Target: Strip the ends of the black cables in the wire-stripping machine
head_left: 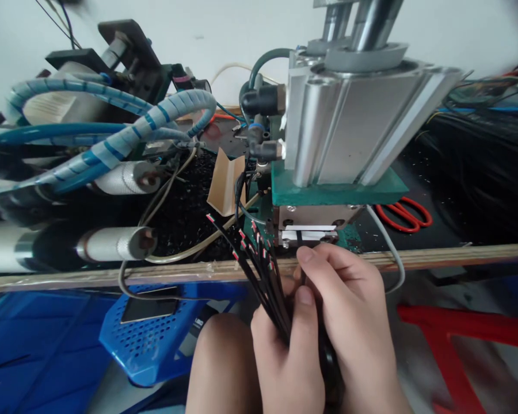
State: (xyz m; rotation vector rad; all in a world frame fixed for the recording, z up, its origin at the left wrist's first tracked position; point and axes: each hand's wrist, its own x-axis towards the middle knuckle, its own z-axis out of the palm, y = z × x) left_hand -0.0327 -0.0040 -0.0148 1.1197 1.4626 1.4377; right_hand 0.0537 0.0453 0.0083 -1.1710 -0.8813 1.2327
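My left hand (287, 359) is closed round a bundle of black cables (267, 290). Their cut ends fan up and to the left, with small red, white and green wire tips showing. Close beside it, my right hand (349, 305) pinches a single black cable between thumb and fingers. That cable's end reaches into the slot of a pneumatic press (349, 126), between white strips under a green plate (336, 187). The lower part of the bundle is partly hidden behind my hands.
Red-handled scissors (403, 215) lie right of the press. A folded cardboard piece (227, 181) stands left of it, near blue spiral-wrapped hoses (133, 135) and white rollers (121, 244). Below the wooden bench edge (207, 268) are a blue stool (151, 339) bearing a dark flat object, and a red stool (461, 333).
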